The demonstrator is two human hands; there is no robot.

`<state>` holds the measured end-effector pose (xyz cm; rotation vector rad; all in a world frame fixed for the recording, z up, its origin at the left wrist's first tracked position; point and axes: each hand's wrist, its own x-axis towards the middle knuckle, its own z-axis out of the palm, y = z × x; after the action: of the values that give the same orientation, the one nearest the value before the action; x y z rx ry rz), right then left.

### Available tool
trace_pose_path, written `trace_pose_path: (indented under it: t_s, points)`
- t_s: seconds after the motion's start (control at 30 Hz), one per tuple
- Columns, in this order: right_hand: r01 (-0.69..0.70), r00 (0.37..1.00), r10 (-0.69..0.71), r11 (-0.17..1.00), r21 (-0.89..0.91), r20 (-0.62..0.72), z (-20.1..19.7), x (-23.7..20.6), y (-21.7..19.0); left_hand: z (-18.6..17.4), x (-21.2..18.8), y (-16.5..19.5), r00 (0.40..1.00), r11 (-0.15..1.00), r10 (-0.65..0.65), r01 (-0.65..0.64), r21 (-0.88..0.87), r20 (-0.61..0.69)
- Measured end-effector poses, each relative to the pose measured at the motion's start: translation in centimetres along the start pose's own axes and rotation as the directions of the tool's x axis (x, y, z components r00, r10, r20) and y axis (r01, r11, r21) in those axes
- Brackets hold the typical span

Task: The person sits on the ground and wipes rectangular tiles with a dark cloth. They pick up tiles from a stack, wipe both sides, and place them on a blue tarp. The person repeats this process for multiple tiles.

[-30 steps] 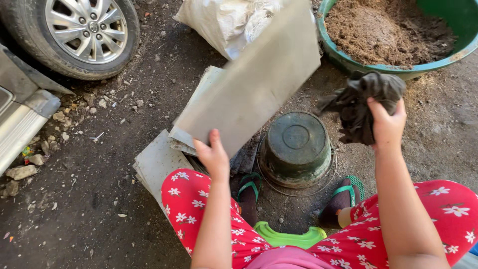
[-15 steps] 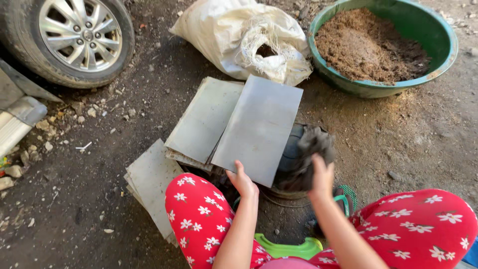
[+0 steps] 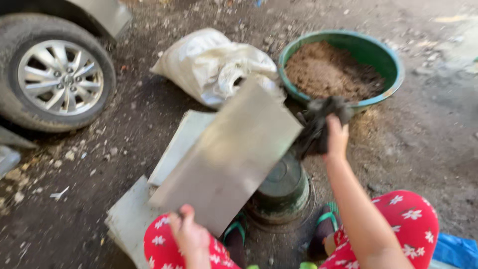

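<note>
Head view: you are sitting low over dark, gritty ground, with your knees in red trousers with white flowers (image 3: 413,224) framing the bottom edge.

Your left hand (image 3: 189,238) is closed around the near lower corner of a flat grey metal sheet (image 3: 231,154), thumb on top. The sheet is rising away from the hand, tilted up and to the right, and its far edge is reaching toward the white sack (image 3: 214,65). The picture is blurred here, so finer detail of the grip cannot be told.

Your right hand (image 3: 336,139) is raised and clenched on a crumpled dark cloth (image 3: 318,122). The cloth is bunching above and left of the fingers, just beside the sheet's right edge.

An upturned dark green pot (image 3: 281,187) is standing between your feet, partly under the sheet. More grey sheets (image 3: 181,142) are lying flat on the ground beneath and to the left.

A green basin (image 3: 383,52) of brown soil is sitting beyond the cloth. A car wheel (image 3: 55,77) is occupying the upper left.
</note>
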<state>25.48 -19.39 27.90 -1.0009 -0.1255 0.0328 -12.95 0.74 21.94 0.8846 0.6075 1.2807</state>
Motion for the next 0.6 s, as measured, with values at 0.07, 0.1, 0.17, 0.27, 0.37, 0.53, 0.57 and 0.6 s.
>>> trace_pose_path:
  t_s: [0.07,0.1,0.17,0.27,0.37,0.53,0.57,0.6]
  points:
    - [0.370,0.918,-0.270,0.850,-0.376,0.291,0.7,-3.3,1.3,0.0,0.4,2.2,0.997,0.996,0.076,-0.077,-0.045,-0.013]
    - [0.277,0.949,-0.093,0.697,-0.662,0.300,0.6,-5.5,2.5,-0.1,0.5,3.4,0.996,0.996,0.069,-0.071,-0.055,-0.048]
    - [0.346,0.908,0.196,0.140,-0.928,0.369,0.7,-9.2,5.6,0.3,0.0,4.5,0.997,0.995,0.022,-0.029,-0.092,-0.068]
    - [0.345,0.840,0.348,0.250,-0.904,0.417,-0.5,-11.7,8.3,1.3,-0.4,4.8,0.998,0.987,-0.058,0.052,-0.152,-0.038]
    - [0.277,0.844,0.088,0.773,-0.570,0.529,-2.8,-13.0,7.5,4.0,-1.4,3.5,0.992,0.973,-0.128,0.123,-0.197,-0.013]
    - [-0.328,0.846,0.065,0.846,0.421,0.529,-7.2,-17.3,-0.1,13.0,-5.8,-0.1,0.906,0.883,-0.419,0.422,-0.206,0.063]
    - [-0.242,0.888,0.043,0.890,0.385,0.459,-8.3,-17.4,-2.5,15.1,-7.4,-0.9,0.887,0.863,-0.441,0.461,-0.208,0.136]
    - [-0.158,0.926,0.020,0.928,0.337,0.378,-9.0,-17.9,-4.6,17.0,-9.1,-1.6,0.858,0.838,-0.469,0.507,-0.201,0.208]
